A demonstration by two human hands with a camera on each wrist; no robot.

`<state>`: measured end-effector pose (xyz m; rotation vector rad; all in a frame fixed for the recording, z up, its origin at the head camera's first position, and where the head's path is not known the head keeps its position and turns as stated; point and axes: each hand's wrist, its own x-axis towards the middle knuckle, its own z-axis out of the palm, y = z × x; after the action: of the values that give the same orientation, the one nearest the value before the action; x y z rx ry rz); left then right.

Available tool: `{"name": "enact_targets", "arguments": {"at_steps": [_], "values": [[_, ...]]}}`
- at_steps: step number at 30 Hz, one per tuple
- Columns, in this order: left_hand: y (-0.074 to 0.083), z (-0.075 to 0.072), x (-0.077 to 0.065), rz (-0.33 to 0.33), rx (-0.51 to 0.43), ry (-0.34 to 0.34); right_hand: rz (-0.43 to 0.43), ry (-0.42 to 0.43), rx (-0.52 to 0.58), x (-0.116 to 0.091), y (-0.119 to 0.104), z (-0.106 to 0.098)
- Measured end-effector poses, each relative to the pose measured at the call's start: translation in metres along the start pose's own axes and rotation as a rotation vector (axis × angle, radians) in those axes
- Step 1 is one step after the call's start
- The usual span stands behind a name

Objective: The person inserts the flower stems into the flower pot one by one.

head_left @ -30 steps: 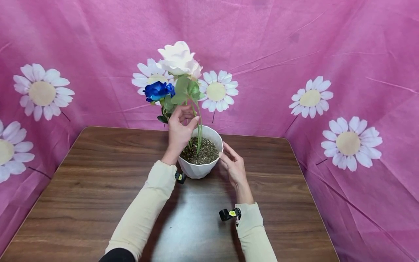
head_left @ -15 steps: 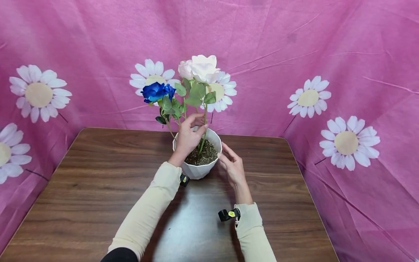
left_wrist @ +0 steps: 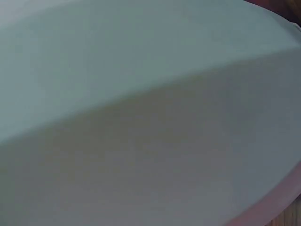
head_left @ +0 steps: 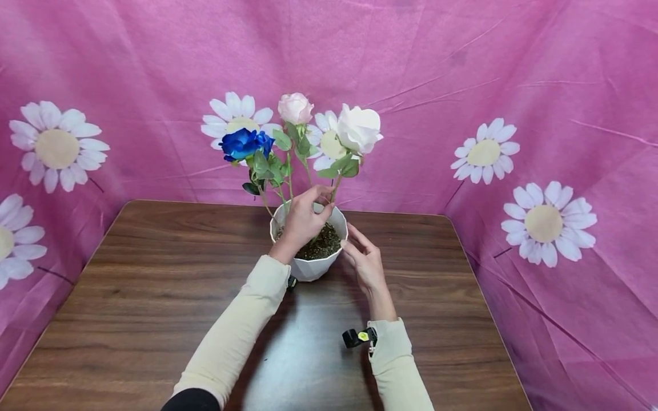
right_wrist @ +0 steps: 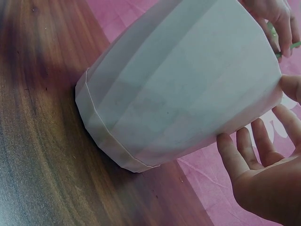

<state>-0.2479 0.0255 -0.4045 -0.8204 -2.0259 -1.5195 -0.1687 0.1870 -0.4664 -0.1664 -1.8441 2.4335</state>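
A white faceted flower pot [head_left: 315, 270] filled with dark soil [head_left: 325, 242] stands on the table. My left hand [head_left: 303, 220] reaches over it and pinches the green stem of a white rose [head_left: 358, 129], which leans right; its lower stem is mostly hidden by the hand. A pale pink rose [head_left: 295, 108] and blue roses [head_left: 243, 144] rise from the pot to the left. Fingertips of my right hand [right_wrist: 263, 186], fairly straight, rest against the pot's right side, the thumb near its rim. Pale pot wall [left_wrist: 141, 52] fills most of the left wrist view.
The brown wood-grain table [head_left: 154, 308] reaches back to a pink cloth backdrop [head_left: 411, 57] printed with large daisies. A black wrist camera [head_left: 354, 338] sits at the right cuff.
My left hand has moved right and lower, carrying the white rose away from the pink one, so its bloom now leans right. The right hand and the pot have stayed in place.
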Motion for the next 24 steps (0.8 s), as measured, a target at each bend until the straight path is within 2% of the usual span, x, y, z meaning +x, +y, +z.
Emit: {"name": "enact_targets", "arguments": {"at_steps": [6, 9, 13, 19, 24], "values": [[-0.007, -0.001, -0.006, 0.036, -0.008, -0.032, 0.005, 0.007, -0.026, -0.001, -0.001, 0.000], [-0.007, 0.000, -0.008, 0.048, -0.008, -0.074, 0.001, 0.007, -0.027, -0.001, -0.002, -0.001], [-0.004, 0.003, -0.007, 0.049, 0.036, -0.169, -0.002, 0.010, -0.015, -0.001, -0.001, -0.003], [-0.002, 0.008, -0.005, -0.004, 0.135, -0.334, -0.004, 0.004, -0.027, 0.001, 0.000, -0.002], [-0.004, 0.011, -0.003, -0.032, 0.151, -0.435, -0.010, 0.006, -0.024, 0.001, 0.001, 0.000]]}}
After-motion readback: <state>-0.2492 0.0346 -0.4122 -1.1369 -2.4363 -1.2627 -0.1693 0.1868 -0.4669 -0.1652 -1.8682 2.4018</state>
